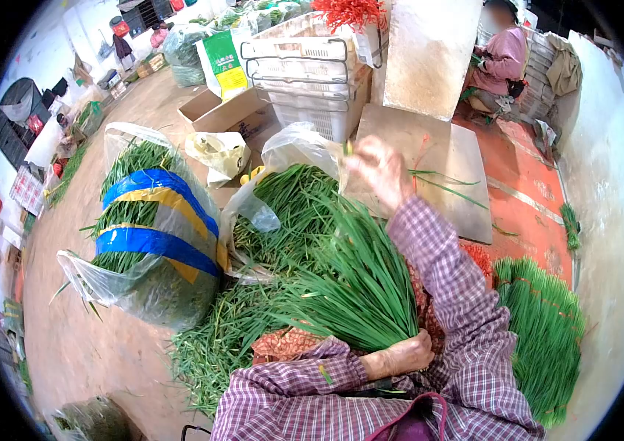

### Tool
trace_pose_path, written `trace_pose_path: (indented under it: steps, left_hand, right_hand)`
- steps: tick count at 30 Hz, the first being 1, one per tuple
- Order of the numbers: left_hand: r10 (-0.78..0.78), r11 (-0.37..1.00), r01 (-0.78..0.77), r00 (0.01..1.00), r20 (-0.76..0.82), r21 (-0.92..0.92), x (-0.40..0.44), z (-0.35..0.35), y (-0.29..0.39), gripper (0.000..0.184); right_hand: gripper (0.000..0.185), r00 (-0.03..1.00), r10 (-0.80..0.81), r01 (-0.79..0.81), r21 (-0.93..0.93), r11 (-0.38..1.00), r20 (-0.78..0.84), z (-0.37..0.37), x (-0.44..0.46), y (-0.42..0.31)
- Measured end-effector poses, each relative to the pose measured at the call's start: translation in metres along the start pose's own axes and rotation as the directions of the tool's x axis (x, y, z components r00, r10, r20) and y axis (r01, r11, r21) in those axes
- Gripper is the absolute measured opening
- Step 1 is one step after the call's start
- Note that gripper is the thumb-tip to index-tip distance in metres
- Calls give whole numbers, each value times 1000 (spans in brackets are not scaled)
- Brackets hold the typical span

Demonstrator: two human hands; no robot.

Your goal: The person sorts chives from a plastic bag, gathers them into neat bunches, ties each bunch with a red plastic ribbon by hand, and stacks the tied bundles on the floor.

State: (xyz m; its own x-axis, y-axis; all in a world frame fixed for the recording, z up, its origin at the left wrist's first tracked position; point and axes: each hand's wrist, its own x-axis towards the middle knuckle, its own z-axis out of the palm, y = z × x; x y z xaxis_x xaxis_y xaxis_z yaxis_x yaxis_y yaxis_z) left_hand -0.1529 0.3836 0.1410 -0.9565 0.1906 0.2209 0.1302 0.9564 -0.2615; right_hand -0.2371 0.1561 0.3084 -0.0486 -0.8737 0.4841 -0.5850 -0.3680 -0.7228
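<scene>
A thick bunch of garlic chives lies fanned across my lap, its long flat green leaves pointing up and away. My left hand is closed round its lower end. Raised above the leaves, my right hand has its fingers bent in a pinch, with a small yellowish leaf piece at the fingertips. Beyond the bunch, an open clear plastic bag is full of loose green leaves. More loose leaves are heaped to the left of my lap.
A stuffed bag with blue and yellow bands stands at left. Tied chive bundles lie at right. Ahead are a cardboard box, stacked white crates and a board with stray leaves. Another person sits at upper right.
</scene>
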Motion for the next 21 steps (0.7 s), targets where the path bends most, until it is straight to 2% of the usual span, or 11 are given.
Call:
trace_pose_path:
  steps: [2, 5, 7, 9, 11, 12, 14, 21]
  left_hand:
    - [-9, 1000, 9, 1000, 16, -27, 0, 0, 0, 17]
    - [-16, 998, 18, 999, 32, -54, 0, -3, -1, 19]
    - [-23, 998, 24, 999, 22, -61, 0, -2, -1, 20]
    - [-24, 997, 26, 999, 23, -68, -1, 0, 0, 20]
    - [-21, 997, 23, 999, 23, -74, -2, 0, 0, 21]
    - [-25, 997, 25, 1000, 5, -70, -3, -1, -2, 21]
    - [-27, 997, 26, 1000, -14, -69, -3, -2, -3, 21]
    - [-31, 997, 30, 999, -11, -73, 0, -2, -2, 17]
  right_hand:
    - [29, 998, -41, 41, 6, 999, -49, -14, 18, -15]
    - [28, 993, -112, 109, 64, 992, 48, -30, 25, -25]
    - [28, 979, 25, -20, -25, 999, 203, -48, 22, -11]
    - [29, 985, -8, 18, -58, 998, 171, -49, 7, 25]
    - [30, 963, 108, -81, -118, 990, 248, -50, -11, 50]
    - [30, 963, 110, -83, -118, 990, 247, -53, -17, 54]
    - [28, 891, 356, -281, -273, 920, 283, -59, -26, 47]
    - [41, 868, 404, -323, -290, 901, 289, -39, -44, 86]
